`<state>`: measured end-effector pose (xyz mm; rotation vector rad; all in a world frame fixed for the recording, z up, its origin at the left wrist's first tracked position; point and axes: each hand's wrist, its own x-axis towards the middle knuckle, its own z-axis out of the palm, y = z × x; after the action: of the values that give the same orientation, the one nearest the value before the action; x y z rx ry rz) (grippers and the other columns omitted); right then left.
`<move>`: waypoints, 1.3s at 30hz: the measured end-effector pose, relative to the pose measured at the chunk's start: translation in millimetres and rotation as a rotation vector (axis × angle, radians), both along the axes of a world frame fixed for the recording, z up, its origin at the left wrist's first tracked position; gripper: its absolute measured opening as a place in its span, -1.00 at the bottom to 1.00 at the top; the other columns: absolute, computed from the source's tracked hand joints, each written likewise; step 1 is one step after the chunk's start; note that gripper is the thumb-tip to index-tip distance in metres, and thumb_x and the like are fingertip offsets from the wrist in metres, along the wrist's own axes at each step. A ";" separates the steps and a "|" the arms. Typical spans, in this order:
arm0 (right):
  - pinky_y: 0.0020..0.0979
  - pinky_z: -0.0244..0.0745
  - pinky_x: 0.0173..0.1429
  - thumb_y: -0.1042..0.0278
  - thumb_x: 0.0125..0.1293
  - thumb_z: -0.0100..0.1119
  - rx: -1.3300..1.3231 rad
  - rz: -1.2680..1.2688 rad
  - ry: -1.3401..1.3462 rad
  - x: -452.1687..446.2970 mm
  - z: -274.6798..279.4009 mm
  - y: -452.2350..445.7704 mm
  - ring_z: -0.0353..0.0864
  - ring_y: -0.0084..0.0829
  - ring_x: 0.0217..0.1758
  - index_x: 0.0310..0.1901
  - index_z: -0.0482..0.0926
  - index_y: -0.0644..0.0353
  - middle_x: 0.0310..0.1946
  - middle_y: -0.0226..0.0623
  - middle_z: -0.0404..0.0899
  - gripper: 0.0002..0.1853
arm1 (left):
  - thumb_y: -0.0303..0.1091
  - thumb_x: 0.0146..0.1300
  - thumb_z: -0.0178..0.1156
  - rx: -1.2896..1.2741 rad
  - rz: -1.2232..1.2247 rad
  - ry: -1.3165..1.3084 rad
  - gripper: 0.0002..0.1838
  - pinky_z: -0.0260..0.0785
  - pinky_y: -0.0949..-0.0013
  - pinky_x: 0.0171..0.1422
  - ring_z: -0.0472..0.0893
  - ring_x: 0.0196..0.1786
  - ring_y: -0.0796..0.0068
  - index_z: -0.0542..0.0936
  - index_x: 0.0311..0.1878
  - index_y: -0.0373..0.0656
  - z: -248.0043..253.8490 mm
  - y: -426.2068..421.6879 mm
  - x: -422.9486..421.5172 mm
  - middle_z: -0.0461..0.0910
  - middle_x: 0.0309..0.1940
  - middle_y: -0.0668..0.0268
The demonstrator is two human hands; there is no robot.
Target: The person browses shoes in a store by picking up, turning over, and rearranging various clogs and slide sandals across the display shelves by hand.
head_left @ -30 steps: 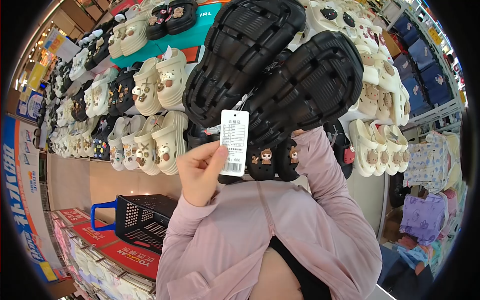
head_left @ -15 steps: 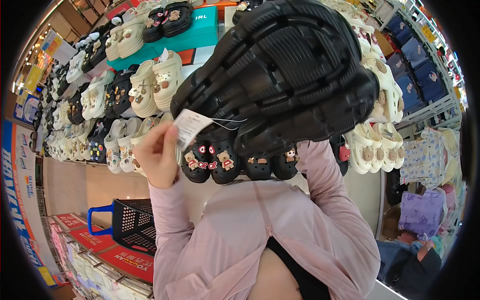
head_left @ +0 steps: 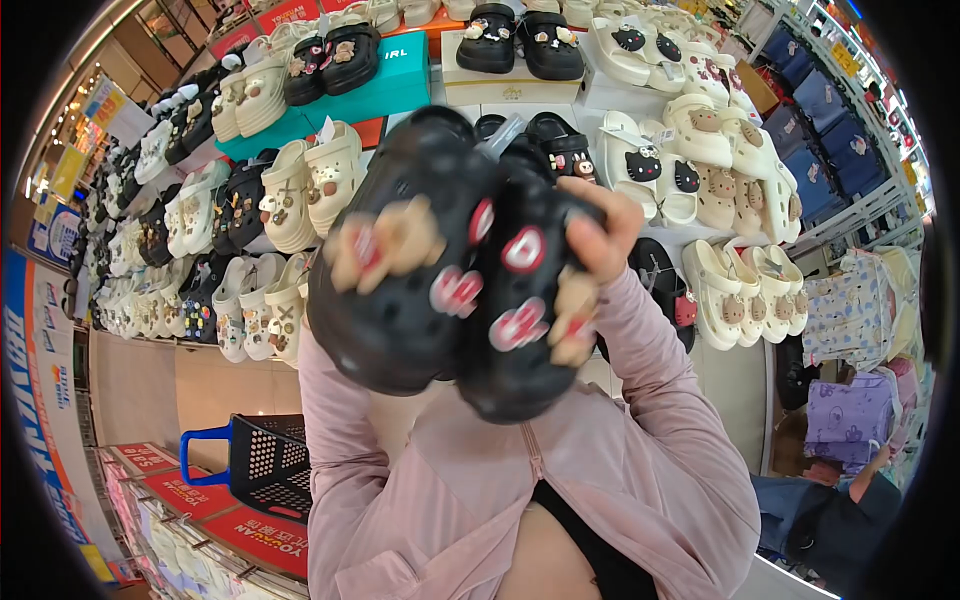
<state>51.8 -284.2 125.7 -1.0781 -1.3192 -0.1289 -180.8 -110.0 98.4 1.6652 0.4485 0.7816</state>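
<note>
A pair of black clogs (head_left: 400, 320), blurred by motion, is held up close in front of me with the toes pointing down. Bear charms and red-and-white charms decorate their uppers. My right hand (head_left: 608, 232) is closed on the right-hand clog, its fingers wrapped over the side near the heel. A pale tag (head_left: 502, 137) shows between the two heels. My left sleeve (head_left: 340, 430) rises behind the left-hand clog, which hides the left hand and its fingers, so its grip cannot be seen.
Tiered shelves of charm-covered clogs, such as cream clogs (head_left: 715, 290), stand ahead. A teal shoe box (head_left: 400, 85) carries more black clogs. At lower left is a black basket with a blue handle (head_left: 205, 457). Another person (head_left: 840, 520) is at lower right.
The clogs have turned from soles facing me to charm-covered uppers facing me, and have come lower. My left hand no longer shows holding the white tag; my right hand has come into view.
</note>
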 end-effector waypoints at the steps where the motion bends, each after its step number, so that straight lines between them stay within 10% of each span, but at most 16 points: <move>1: -0.41 0.18 -0.65 0.37 -0.15 0.30 0.267 0.144 -0.071 0.3 2.1 17.9 0.32 -0.41 -0.71 -0.64 0.37 0.24 -0.75 -0.33 0.27 -0.75 | -0.14 0.27 0.03 -0.130 -0.027 -0.028 -0.52 0.40 0.38 -0.10 0.55 -0.14 0.44 0.44 0.11 -0.31 8.0 -5.9 -0.3 0.53 -0.04 0.14; 10: -0.37 0.25 -0.51 0.31 -0.06 0.34 0.289 0.098 -0.702 -10.6 32.5 -5.1 0.17 -0.34 -0.64 -0.69 0.21 0.15 -0.72 -0.39 0.10 -0.59 | 0.56 0.11 -0.25 -0.263 -0.134 -0.039 0.04 0.41 0.17 0.12 0.49 0.17 0.20 0.14 0.40 -0.18 80.3 -0.6 -25.7 0.38 0.19 -0.03; 12: -0.36 0.29 -0.48 0.22 -0.08 0.46 0.286 0.072 -0.854 -17.8 26.2 -4.6 0.17 -0.36 -0.63 -0.65 0.26 0.20 -0.71 -0.41 0.12 -0.53 | 0.46 0.11 0.02 -0.285 -0.242 -0.042 -0.01 0.40 0.23 0.11 0.49 0.13 0.26 0.13 0.42 -0.10 80.0 -4.1 -23.8 0.37 0.21 -0.01; 14: -0.37 0.36 -0.41 0.19 -0.10 0.47 0.291 0.060 -0.868 -21.3 13.2 -3.2 0.19 -0.39 -0.61 -0.65 0.29 0.20 -0.72 -0.43 0.13 -0.54 | -0.22 -0.07 0.37 -0.080 -0.034 0.055 -0.05 0.33 0.31 0.15 0.46 0.03 0.37 0.15 0.41 -0.17 68.3 -18.4 -7.6 0.41 0.13 0.12; 17: -0.39 0.48 -0.29 0.44 -0.16 0.19 0.243 -0.037 -1.066 -11.9 -2.3 -9.1 0.31 -0.41 -0.56 -0.64 0.40 0.20 -0.70 -0.41 0.28 -0.86 | -0.11 -0.30 0.50 -0.016 0.097 -0.172 0.13 0.21 0.29 0.27 0.43 0.16 0.29 0.14 0.38 -0.28 54.5 -39.2 1.9 0.39 0.14 0.12; 25: -0.34 0.50 -0.07 0.28 -0.01 0.17 0.156 -0.131 -1.070 2.1 -41.6 -25.8 0.50 -0.38 -0.34 -0.45 0.53 0.24 -0.48 -0.32 0.51 -0.81 | -0.23 -0.44 0.48 0.485 0.287 -0.286 0.15 0.16 0.20 0.33 0.37 0.19 0.18 0.15 0.32 -0.44 14.5 -66.6 -7.2 0.29 0.12 0.06; 39: -0.42 0.01 -0.13 0.39 -0.21 0.12 0.071 -0.496 -0.966 -18.1 -55.9 -35.4 0.58 -0.59 -0.25 -0.43 0.58 0.07 -0.42 -0.49 0.60 -0.81 | -0.20 -0.32 0.50 -0.077 0.373 -0.603 0.16 0.33 0.19 0.28 0.44 0.18 0.17 0.10 0.37 -0.40 -7.9 -66.0 8.2 0.33 0.13 0.09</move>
<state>33.7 -319.6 69.8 -1.3191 -1.8232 -1.1749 -172.7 -176.0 90.6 1.2035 0.3531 1.4651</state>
